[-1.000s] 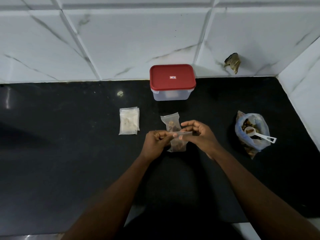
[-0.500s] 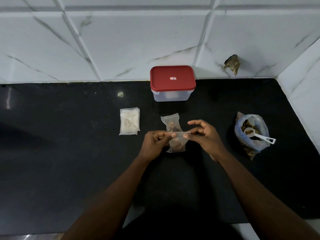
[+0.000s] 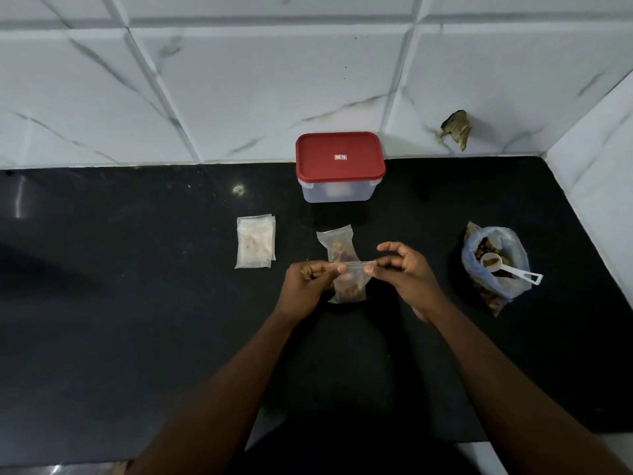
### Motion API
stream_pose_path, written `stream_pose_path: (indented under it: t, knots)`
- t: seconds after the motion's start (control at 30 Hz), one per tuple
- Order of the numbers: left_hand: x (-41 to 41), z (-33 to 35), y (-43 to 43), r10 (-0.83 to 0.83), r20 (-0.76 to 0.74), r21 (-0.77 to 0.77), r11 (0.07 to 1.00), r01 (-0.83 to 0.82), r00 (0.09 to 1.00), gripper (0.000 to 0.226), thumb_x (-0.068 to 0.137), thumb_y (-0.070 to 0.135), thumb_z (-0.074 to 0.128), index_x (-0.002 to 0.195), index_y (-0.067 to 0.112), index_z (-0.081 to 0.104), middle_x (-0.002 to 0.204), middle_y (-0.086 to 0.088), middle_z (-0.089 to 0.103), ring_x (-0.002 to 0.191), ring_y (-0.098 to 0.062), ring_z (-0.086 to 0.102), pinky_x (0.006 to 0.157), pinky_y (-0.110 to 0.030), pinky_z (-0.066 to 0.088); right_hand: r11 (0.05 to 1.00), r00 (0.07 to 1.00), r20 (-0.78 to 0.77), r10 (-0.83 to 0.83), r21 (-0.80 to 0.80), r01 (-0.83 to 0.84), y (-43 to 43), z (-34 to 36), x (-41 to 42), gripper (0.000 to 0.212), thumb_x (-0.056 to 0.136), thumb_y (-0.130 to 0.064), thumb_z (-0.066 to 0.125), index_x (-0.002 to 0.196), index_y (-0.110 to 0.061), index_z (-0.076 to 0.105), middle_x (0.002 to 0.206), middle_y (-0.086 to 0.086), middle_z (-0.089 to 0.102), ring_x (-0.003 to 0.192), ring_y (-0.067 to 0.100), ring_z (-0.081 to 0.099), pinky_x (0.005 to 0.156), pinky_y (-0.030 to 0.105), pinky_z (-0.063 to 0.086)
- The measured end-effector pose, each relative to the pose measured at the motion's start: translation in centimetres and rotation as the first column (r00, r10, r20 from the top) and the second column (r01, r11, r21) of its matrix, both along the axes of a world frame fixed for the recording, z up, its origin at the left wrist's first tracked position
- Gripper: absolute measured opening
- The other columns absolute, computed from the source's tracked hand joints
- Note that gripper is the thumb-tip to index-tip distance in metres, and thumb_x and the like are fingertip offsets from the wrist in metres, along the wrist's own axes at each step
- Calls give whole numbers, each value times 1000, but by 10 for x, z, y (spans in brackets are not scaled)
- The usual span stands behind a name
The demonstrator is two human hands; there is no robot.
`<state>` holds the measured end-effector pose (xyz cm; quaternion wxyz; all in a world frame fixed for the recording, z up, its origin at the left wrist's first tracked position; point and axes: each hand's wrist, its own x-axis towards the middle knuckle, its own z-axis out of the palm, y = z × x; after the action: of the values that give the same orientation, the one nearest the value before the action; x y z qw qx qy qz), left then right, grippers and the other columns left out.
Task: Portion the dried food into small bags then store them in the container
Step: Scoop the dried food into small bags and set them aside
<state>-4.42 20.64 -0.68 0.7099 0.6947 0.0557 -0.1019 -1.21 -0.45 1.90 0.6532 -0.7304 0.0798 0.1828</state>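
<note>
A small clear bag (image 3: 350, 286) with brown dried food hangs between both hands above the black counter (image 3: 137, 320). My left hand (image 3: 305, 286) pinches the left end of its top strip, and my right hand (image 3: 404, 272) pinches the right end with thumb and forefinger, the other fingers spread. Just behind it a second filled small bag (image 3: 337, 242) lies flat. A clear container with a red lid (image 3: 340, 156) stands shut at the back by the wall. At the right, a blue-tinted bag of dried food (image 3: 496, 269) stands open with a white scoop (image 3: 507, 267) in it.
A stack of empty small bags (image 3: 255, 241) lies left of the hands. White marble-look tiles form the back wall (image 3: 239, 80) and the right side wall (image 3: 603, 159). A dark scrap (image 3: 457, 128) sticks to the back wall. The counter's front edge runs under my forearms.
My right thumb and forefinger have slid rightward along the bag's top strip, away from the left hand. The bag and the other items stay in place.
</note>
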Motion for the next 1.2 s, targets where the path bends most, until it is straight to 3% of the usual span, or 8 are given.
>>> stream_pose_path:
  t: [0.17,0.27,0.53,0.7,0.87,1.0,1.2]
  knots:
    - [-2,-5,3,67,-77,-125,989,-77,995,16,97,12,67,105,2,77,103,-17,78,96,-28,75,86,-37,63,1000,998,-53,-24,6,24,0,-5,5,44,82,-10,82,119,-19,61,100,10,77,100,23,74,90,39,59]
    - [-1,-2,13,120,-156,-222,963,-153,980,16,99,5,61,107,0,74,105,-16,78,93,-22,77,83,-29,63,999,997,-61,-45,-6,44,-6,-8,9,39,82,-10,82,115,-20,63,99,9,77,101,23,73,90,37,59]
    - [6,1,21,80,-94,-117,989,-91,992,23,87,21,72,109,12,74,104,-8,80,96,-19,76,87,-27,61,1000,996,-90,-20,-16,19,-7,-8,18,34,84,-9,81,112,-18,64,102,7,75,102,21,72,85,32,57]
    - [13,-7,16,63,-48,-22,998,-64,997,29,89,9,77,117,3,74,107,-6,79,98,-11,75,82,-19,57,999,995,-99,-7,52,12,-1,-5,18,30,87,-3,76,111,-15,62,97,6,73,101,22,71,84,33,57]
    - [15,-12,15,50,-12,11,999,-49,999,19,92,8,74,111,5,77,100,-1,80,94,-9,75,82,-21,57,995,993,-119,5,98,6,2,-4,20,31,87,-1,75,113,-14,61,97,7,71,99,24,70,94,42,58]
    - [17,-15,18,51,-17,39,998,-50,999,16,95,12,72,108,5,77,99,-2,80,94,-12,75,84,-24,59,992,991,-137,11,130,7,4,-5,23,32,87,0,74,114,-13,61,101,8,69,103,22,71,91,40,60]
    - [23,-14,18,59,-32,123,991,-55,998,13,96,15,71,104,6,77,95,-3,80,89,-12,76,75,-18,57,992,992,-125,7,128,10,10,-11,31,28,87,1,75,108,-12,61,100,11,68,105,26,71,85,38,61]
